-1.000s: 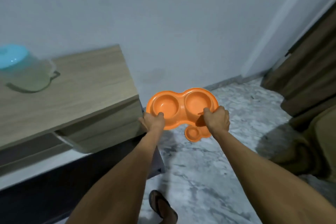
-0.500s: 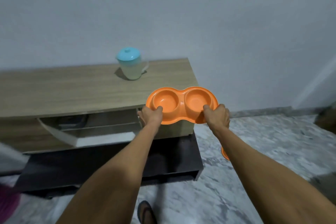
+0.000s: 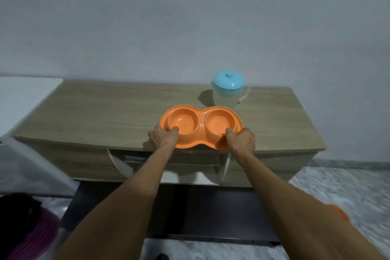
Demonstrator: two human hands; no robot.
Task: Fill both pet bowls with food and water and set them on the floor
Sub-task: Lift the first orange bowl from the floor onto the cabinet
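Note:
An orange double pet bowl (image 3: 201, 122) with two empty round wells is over the front edge of a low wooden cabinet (image 3: 109, 112). My left hand (image 3: 164, 137) grips its near left rim, thumb inside the left well. My right hand (image 3: 241, 140) grips the near right rim the same way. I cannot tell whether the bowl rests on the cabinet top or hovers just above it. A clear jug with a light blue lid (image 3: 229, 88) stands upright on the cabinet just behind the bowl's right well.
A drawer (image 3: 168, 160) hangs partly open under the cabinet top below my hands. A white surface (image 3: 23, 99) sits at the left, a pink and black object (image 3: 29, 230) at lower left. An orange item (image 3: 338, 213) lies on the marble floor (image 3: 341, 183) at right.
I have turned left from the floor corner to face the cabinet, carrying the double bowl in both hands. The bowl went from over the floor to over the cabinet's front edge.

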